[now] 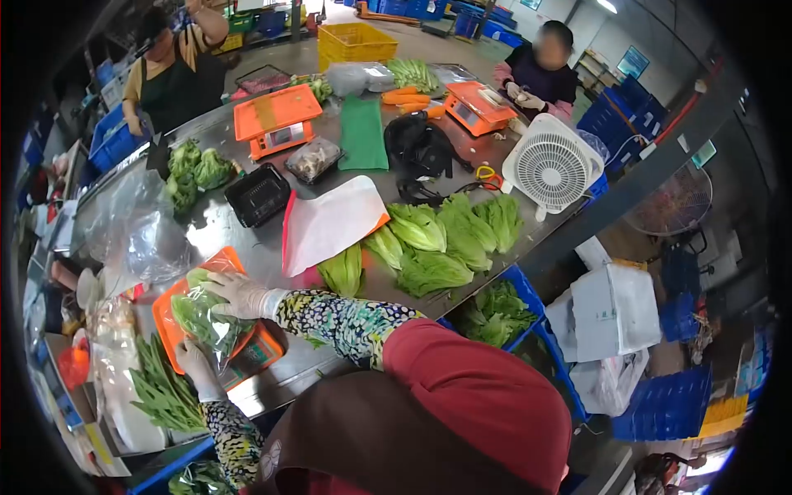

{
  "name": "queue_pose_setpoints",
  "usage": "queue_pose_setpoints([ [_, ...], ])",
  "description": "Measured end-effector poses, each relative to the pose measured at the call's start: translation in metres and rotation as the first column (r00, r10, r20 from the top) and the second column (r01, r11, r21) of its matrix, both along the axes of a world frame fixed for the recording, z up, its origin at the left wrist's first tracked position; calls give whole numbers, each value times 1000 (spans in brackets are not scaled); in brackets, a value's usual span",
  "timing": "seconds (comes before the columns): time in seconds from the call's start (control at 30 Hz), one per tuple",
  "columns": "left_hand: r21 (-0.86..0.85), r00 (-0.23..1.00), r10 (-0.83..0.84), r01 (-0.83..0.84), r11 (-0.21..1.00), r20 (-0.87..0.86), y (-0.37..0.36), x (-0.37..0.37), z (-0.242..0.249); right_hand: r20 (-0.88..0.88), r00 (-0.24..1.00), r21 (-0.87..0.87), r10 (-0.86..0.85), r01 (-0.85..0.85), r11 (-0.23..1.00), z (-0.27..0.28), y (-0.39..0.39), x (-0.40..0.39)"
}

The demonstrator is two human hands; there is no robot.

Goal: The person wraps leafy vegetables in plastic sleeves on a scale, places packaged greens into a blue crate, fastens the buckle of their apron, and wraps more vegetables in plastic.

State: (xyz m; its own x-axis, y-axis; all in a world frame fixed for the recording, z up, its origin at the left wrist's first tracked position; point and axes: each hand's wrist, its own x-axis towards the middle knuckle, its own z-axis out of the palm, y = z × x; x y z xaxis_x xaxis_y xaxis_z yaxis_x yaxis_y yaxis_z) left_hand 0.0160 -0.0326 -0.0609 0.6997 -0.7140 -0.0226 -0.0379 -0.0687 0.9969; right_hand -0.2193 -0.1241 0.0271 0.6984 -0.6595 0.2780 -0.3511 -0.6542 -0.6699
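A clear plastic bag of green leafy lettuce (196, 305) lies over an orange weighing scale (262, 346) at the left front of the metal table. My right hand (238, 294), in a pale glove, grips the bag's upper side, its fingers over the plastic. Also gloved, my left hand (196, 365) holds the bag's lower edge; its fingertips are partly hidden by the plastic. Long green leafy stems (169, 388) lie close to my left wrist. Loose lettuce heads (437, 235) are spread to the right, beyond my right forearm.
Clear plastic bags (148, 243), a black tray (257, 195), a white-and-red sheet (334, 223) and a white fan (554, 161) occupy the table. Another orange scale (277, 115) stands farther back. Blue crates (528, 309) flank the right edge. Two other people work across the table.
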Motion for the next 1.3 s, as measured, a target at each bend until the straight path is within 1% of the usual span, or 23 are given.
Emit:
queue_pose_setpoints([
  [0.07, -37, 978, -11, 3, 999, -208, 3, -14, 26, 55, 998, 65, -18, 14, 998, -8, -5, 0],
  [0.1, 92, 996, 12, -20, 996, 84, -1, -12, 34, 106, 994, 134, -31, 16, 991, -10, -9, 0],
  [0.17, 26, 910, -189, 213, 977, -369, 9, -12, 41, 72, 996, 208, -55, 39, 977, -17, -12, 1],
  [0.2, -40, 868, -206, 211, 977, -452, 10, -24, 51, 38, 999, 286, -40, 27, 958, -22, -18, -1],
  [0.23, -46, 821, -233, 245, 968, -521, 11, -30, 57, 112, 987, 178, -116, 95, 979, -30, -16, 1],
  [0.4, -200, 516, -358, 336, 920, -778, 13, -49, 87, 232, 967, 229, -103, 49, 972, -32, -22, 1],
  [0.43, -304, 526, -465, 365, 880, -712, 16, -39, 67, 56, 997, 356, -56, 33, 934, -41, -31, 1],
  [0.47, -276, 552, -445, 364, 889, -706, 5, -14, 31, -87, 988, 304, -131, 151, 941, -14, -24, -10],
  [0.5, -367, 524, -554, 423, 828, -647, 12, -24, 49, -303, 929, 115, -214, 259, 959, 34, -8, -21],
  [0.53, -367, 552, -511, 357, 859, -659, 19, -54, 88, -15, 932, -204, -363, 353, 913, 2, -9, -13],
  [0.57, -357, 533, -484, 329, 874, -694, 12, -39, 67, 74, 950, -442, -302, 303, 844, 7, -4, -16],
  [0.6, -202, 579, -490, 490, 848, -651, 15, -17, 58, 90, 996, -319, -24, 52, 946, 19, -2, -22],
  [0.63, -253, 615, -434, 362, 897, -658, 28, -33, 83, 59, 980, -136, 192, -183, 974, 49, 13, -32],
  [0.73, -309, 698, -263, 63, 949, -666, 27, -80, 118, -120, 954, -355, 276, -301, 885, 56, 40, -50],
  [0.83, -557, 672, -511, 174, 812, -536, 34, -107, 131, 45, 986, -400, 163, -132, 907, 49, 45, -58],
  [0.9, -434, 605, -300, -85, 897, -738, 40, -138, 158, 398, 874, -170, 277, -227, 959, 66, 56, -51],
  [0.93, -494, 676, -274, -153, 856, -684, 45, -146, 166, 374, 892, -344, 256, -122, 931, 81, 66, -44],
  [1.0, -509, 774, -330, 11, 861, -541, 78, -147, 185, 481, 853, -57, 204, -201, 978, 83, 60, -50],
  [1.13, -654, 876, -275, -60, 754, -397, 140, -156, 196, 568, 814, 128, 123, -235, 964, 130, 89, -43],
  [1.2, -710, 978, 133, -209, 673, -161, 182, -152, 180, 618, 786, 435, 1, -342, 833, 141, 100, -34],
  [1.23, -695, 914, 404, -259, 671, 49, 210, -146, 176, 656, 754, 510, 13, -456, 729, 149, 110, -29],
  [1.27, -543, 660, 602, -333, 771, 449, 243, -136, 175, 639, 768, 528, 36, -473, 705, 150, 119, -18],
  [1.3, -520, 825, 523, -357, 776, 213, 258, -131, 155, 617, 785, 548, 61, -484, 682, 151, 128, -7],
])
